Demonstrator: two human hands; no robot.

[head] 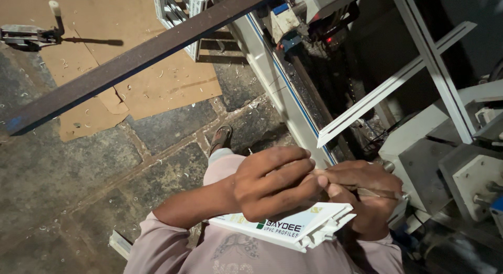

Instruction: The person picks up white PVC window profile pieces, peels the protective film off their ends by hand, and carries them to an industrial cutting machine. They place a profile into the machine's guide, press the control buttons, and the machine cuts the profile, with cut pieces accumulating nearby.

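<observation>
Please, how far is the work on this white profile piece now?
Looks done: the white profile piece is cut short, and shavings lie on the cardboard. In hand: the left hand lies over it; the right hand holds a thin tool at its end. Left: probably finishing that end; how much, I cannot tell.

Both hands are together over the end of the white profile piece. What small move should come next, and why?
Probably steady the white profile piece more firmly before working on. The left hand lies over its top, and the right hand holds a thin blade-like tool right beside the left fingertips. The piece seems to rest only on the lap, so it may slip. Whether the blade touches the piece cannot be told.
</observation>
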